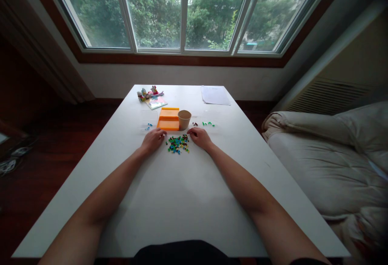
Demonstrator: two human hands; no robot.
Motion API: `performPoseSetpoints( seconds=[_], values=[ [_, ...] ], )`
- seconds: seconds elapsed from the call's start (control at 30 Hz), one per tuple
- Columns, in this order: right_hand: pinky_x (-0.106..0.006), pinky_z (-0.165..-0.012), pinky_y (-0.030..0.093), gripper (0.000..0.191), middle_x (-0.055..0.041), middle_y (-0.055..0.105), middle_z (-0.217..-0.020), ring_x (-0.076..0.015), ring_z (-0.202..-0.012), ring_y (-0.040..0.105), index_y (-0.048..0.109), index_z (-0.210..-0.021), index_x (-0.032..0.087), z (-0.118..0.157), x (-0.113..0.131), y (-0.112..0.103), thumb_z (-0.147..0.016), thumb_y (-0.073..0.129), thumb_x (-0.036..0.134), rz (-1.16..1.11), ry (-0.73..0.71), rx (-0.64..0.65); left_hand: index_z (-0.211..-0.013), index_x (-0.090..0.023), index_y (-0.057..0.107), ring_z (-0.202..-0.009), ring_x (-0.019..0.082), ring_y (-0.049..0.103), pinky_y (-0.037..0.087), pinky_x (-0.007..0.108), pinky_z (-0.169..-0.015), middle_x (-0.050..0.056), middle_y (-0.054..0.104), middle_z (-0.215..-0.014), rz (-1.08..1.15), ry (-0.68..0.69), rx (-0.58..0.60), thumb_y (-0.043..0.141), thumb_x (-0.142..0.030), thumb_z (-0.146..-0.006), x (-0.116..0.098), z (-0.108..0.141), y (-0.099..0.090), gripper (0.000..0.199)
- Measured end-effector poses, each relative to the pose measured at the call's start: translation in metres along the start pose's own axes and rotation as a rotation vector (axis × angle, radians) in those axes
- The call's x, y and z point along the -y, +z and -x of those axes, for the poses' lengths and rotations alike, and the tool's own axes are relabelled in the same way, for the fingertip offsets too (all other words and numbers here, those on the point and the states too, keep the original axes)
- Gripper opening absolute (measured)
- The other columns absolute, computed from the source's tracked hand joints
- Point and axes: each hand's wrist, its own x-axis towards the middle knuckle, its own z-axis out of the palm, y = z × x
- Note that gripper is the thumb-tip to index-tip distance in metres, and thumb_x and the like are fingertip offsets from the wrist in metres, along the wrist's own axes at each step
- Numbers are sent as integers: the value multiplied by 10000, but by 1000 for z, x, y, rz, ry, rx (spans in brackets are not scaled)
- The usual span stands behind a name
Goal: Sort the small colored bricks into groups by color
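Note:
A loose pile of small green, blue, brown and yellow pieces (pixel 178 144) lies on the white table (pixel 178 200) between my two hands. My left hand (pixel 154 139) rests just left of the pile, its fingers curled; whether they hold a piece is too small to tell. At the pile's upper right is my right hand (pixel 199 136), fingers bent together near the edge of the pieces, with anything in them hidden. Beyond the hands stand an orange tray (pixel 168 124) and, touching its right side, a brown paper cup (pixel 184 120).
Blue pieces (pixel 148 127) lie left of the tray. Dark red pieces (pixel 195 124) and green pieces (pixel 208 124) lie right of the cup. Small figures (pixel 148 93), a colourful card (pixel 157 102) and white papers (pixel 215 95) are at the far end. A sofa (pixel 327 156) is on the right.

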Motion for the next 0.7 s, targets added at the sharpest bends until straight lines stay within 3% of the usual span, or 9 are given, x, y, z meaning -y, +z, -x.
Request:
performPoseSetpoints(
  seconds=[0.17, 0.5, 0.7],
  values=[
    [-250, -713, 446, 216, -21, 698, -836, -154, -746, 596, 740, -914, 216, 1, 3, -1, -845, 566, 107, -3, 13, -6, -944, -222, 687, -804, 186, 606, 451, 293, -711, 47, 668, -954, 42, -27, -25, 532, -219, -880, 4, 3, -3, 167],
    [-259, -742, 464, 224, -25, 714, -864, -161, -783, 616, 742, -926, 214, -2, 6, -2, -844, 565, 104, -3, 22, 8, -894, -229, 672, -800, 173, 609, 446, 284, -694, 27, 665, -925, 55, -107, -39, 571, -260, -861, -7, 4, -1, 111],
    [-261, -752, 472, 218, -22, 716, -869, -162, -792, 624, 742, -925, 219, -2, 7, -2, -851, 565, 115, 16, 33, 18, -986, -241, 685, -813, 180, 616, 458, 292, -710, 26, 672, -927, 50, -152, -51, 587, -276, -866, -8, 5, -2, 159]
  ],
)
